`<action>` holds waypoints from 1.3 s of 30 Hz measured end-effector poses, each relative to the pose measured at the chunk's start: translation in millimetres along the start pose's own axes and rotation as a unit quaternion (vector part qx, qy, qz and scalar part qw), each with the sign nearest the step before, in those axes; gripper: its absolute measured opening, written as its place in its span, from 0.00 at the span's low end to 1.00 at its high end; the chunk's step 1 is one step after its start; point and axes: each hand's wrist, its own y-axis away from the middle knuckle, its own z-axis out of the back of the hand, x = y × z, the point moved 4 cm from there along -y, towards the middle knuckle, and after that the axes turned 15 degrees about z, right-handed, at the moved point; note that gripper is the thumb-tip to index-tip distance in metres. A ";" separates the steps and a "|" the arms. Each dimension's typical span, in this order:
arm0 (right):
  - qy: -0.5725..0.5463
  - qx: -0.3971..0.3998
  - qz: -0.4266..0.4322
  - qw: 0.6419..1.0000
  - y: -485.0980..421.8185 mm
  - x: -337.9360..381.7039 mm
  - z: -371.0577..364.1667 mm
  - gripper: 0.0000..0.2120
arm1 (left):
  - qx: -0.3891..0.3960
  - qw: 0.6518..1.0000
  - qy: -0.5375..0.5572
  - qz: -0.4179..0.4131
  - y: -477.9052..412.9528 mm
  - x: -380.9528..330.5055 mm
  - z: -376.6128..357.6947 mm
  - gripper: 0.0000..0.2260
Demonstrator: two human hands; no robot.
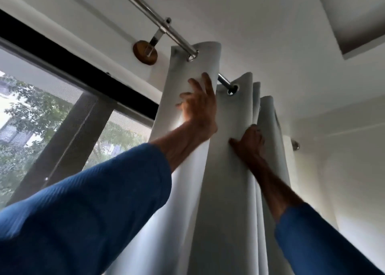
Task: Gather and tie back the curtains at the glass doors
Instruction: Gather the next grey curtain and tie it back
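Note:
A white eyelet curtain (225, 170) hangs in bunched folds from a steel rod (166, 29) that runs up to the left. My left hand (199, 106) is raised high, fingers spread and straight, pressing against the leftmost fold just below its metal eyelet (192, 57). My right hand (251, 143) is lower and to the right; its fingers reach into the gap between two folds and grip the fabric, with the fingertips hidden behind it. Both arms wear blue sleeves.
The glass door (41, 118) with a dark frame fills the left, trees outside. A round wooden bracket (145, 52) fixes the rod to the wall. The rod's far end (294, 145) meets a white wall at right. The ceiling is close above.

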 end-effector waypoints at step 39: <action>-0.233 -0.170 0.232 0.929 33.8 131.3 -22.5 0.12 | -0.070 0.980 0.117 -0.147 34.6 80.3 28.2 0.21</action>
